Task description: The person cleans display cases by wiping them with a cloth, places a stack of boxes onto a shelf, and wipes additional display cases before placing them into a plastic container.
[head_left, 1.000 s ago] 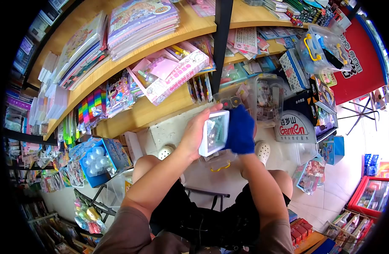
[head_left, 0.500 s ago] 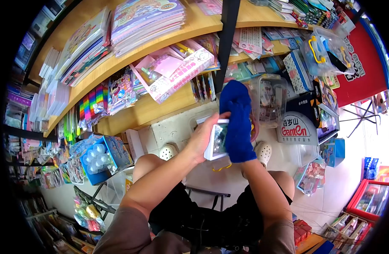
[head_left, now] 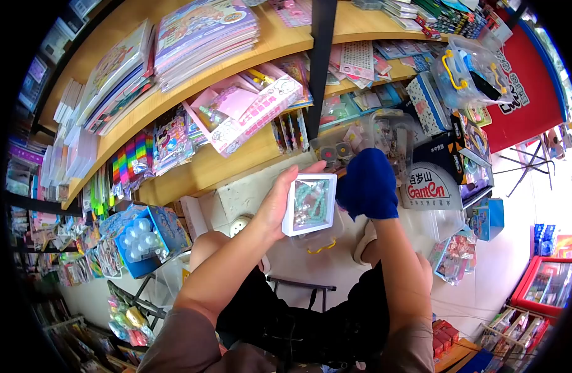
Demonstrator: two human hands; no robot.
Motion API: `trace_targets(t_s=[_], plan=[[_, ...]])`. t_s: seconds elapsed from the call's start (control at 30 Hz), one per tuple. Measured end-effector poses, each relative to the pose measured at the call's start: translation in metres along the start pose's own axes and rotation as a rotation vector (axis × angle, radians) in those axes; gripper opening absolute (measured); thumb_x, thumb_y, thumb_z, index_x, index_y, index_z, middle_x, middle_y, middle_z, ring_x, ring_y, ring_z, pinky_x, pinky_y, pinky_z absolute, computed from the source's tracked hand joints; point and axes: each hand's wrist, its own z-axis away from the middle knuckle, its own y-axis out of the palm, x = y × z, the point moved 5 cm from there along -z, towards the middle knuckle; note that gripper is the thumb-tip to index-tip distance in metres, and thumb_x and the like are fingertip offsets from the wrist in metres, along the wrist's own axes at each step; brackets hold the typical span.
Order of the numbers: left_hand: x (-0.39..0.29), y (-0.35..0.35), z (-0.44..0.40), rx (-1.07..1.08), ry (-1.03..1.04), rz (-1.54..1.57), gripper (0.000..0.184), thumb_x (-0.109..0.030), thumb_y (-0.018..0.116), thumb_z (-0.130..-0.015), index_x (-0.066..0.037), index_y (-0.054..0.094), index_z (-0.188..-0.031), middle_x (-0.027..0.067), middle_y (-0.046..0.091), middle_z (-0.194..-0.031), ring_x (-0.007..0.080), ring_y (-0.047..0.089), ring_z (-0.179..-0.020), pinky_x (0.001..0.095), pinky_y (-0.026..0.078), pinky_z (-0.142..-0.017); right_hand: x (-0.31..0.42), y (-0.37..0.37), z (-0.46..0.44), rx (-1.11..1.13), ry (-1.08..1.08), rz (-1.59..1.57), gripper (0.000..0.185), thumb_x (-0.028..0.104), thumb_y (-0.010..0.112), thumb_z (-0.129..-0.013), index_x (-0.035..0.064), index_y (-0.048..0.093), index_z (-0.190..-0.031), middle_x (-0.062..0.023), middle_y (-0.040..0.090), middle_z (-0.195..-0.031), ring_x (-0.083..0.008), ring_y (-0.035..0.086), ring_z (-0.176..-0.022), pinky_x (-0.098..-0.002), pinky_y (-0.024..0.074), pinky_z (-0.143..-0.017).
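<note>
Left fingers, white box against them

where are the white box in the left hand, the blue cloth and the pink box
White box (head_left: 290, 216): head view, on its left side wall
Blue cloth (head_left: 371, 184): head view, middle of its surface
Pink box (head_left: 261, 118): head view, on its printed front panel

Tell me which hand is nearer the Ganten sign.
Right. The right hand, covered by the blue cloth, is just left of the Ganten sign in view; the left hand, holding the white box, is farther left.
</note>
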Motion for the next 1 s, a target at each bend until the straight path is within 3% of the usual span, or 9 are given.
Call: trace_targets(t_s=[0.1, 0.2, 0.4, 0.53, 0.67, 0.77, 0.83, 0.9, 1.0], plan=[[-0.004, -0.005, -0.001, -0.002, 0.003, 0.009, 0.061, -0.047, 0.033, -0.093, -0.007, 0.036, -0.139, 0.0192, 0.056, -0.121, 0.0282, 0.059, -0.106, 0.04, 0.048, -0.091, -0.002, 0.005, 0.002, 0.216, 0.243, -0.21, 0.032, 0.03, 0.075, -0.056, 0.0057, 0.057, -0.066, -0.0154, 0.054, -0.075, -0.038, 0.053, -0.076, -0.0442, 0.0431, -0.066], [-0.008, -0.005, -0.002, -0.047, 0.016, -0.024, 0.057, -0.045, 0.033, -0.095, -0.008, 0.038, -0.138, 0.0154, 0.058, -0.119, 0.0244, 0.06, -0.103, 0.0379, 0.049, -0.089, 0.016, -0.002, 0.0, 0.293, 0.057, -0.257, 0.027, 0.023, 0.071, -0.063, 0.0058, 0.057, -0.078, -0.0165, 0.056, -0.082, -0.036, 0.055, -0.081, -0.0423, 0.0453, -0.069], [-0.002, -0.008, -0.008, -0.104, 0.09, -0.15, 0.052, -0.037, 0.039, -0.095, -0.005, 0.04, -0.136, 0.0113, 0.059, -0.119, 0.0192, 0.061, -0.1, 0.0335, 0.049, -0.089, 0.042, 0.001, 0.008, 0.097, -0.271, -0.5, 0.031, 0.013, 0.059, -0.075, 0.0053, 0.055, -0.104, -0.0153, 0.058, -0.105, -0.0331, 0.058, -0.092, -0.0382, 0.0483, -0.072], [-0.008, 0.004, -0.001, -0.187, 0.202, -0.294, 0.045, -0.025, 0.043, -0.095, -0.002, 0.043, -0.134, 0.01, 0.059, -0.118, 0.0162, 0.059, -0.102, 0.0294, 0.047, -0.09, 0.04, 0.028, 0.029, 0.044, -0.23, -0.091, 0.036, 0.012, 0.055, -0.075, 0.0005, 0.053, -0.109, -0.0162, 0.058, -0.107, -0.0302, 0.059, -0.097, -0.0363, 0.0503, -0.077], [-0.01, 0.006, 0.002, -0.174, 0.232, -0.251, 0.042, -0.02, 0.054, -0.093, -0.002, 0.049, -0.131, 0.0064, 0.06, -0.115, 0.0096, 0.057, -0.096, 0.024, 0.045, -0.084, 0.051, 0.027, 0.033, -0.115, -0.378, -0.058, 0.035, 0.013, 0.056, -0.074, -0.0034, 0.053, -0.105, -0.0216, 0.054, -0.107, -0.0324, 0.058, -0.094, -0.0396, 0.0516, -0.069], [-0.012, 0.005, 0.003, -0.161, 0.301, -0.329, 0.041, -0.017, 0.055, -0.093, -0.001, 0.049, -0.13, 0.0072, 0.059, -0.117, 0.0103, 0.056, -0.1, 0.024, 0.044, -0.088, 0.053, 0.035, 0.036, 0.029, -0.319, 0.023, 0.035, 0.014, 0.058, -0.072, -0.0029, 0.053, -0.102, -0.0206, 0.053, -0.104, -0.0333, 0.056, -0.092, -0.0396, 0.0504, -0.071], [-0.015, 0.006, 0.003, -0.123, 0.311, -0.275, 0.042, -0.017, 0.055, -0.092, -0.001, 0.049, -0.13, 0.0077, 0.059, -0.118, 0.0105, 0.056, -0.101, 0.0241, 0.044, -0.089, 0.054, 0.032, 0.035, 0.238, -0.089, -0.242, 0.038, 0.01, 0.056, -0.077, -0.0009, 0.05, -0.113, -0.0202, 0.05, -0.116, -0.0341, 0.051, -0.106, -0.0397, 0.0427, -0.087], [-0.016, 0.006, 0.004, -0.117, 0.347, -0.296, 0.046, -0.021, 0.056, -0.091, 0.0, 0.048, -0.131, 0.0096, 0.058, -0.12, 0.0132, 0.056, -0.104, 0.0259, 0.044, -0.09, 0.054, 0.033, 0.037, 0.327, 0.019, -0.507, 0.038, 0.01, 0.055, -0.082, 0.0006, 0.048, -0.118, -0.0185, 0.05, -0.121, -0.0328, 0.049, -0.111, -0.0385, 0.0396, -0.094], [-0.021, 0.009, 0.003, -0.131, 0.449, -0.431, 0.057, -0.031, 0.058, -0.087, 0.001, 0.045, -0.132, 0.0134, 0.057, -0.122, 0.0186, 0.058, -0.107, 0.0294, 0.045, -0.093, 0.049, 0.044, 0.04, 0.273, -0.04, -0.743, 0.034, 0.016, 0.053, -0.087, 0.0024, 0.048, -0.117, -0.0143, 0.056, -0.114, -0.0281, 0.054, -0.105, -0.035, 0.043, -0.087]])
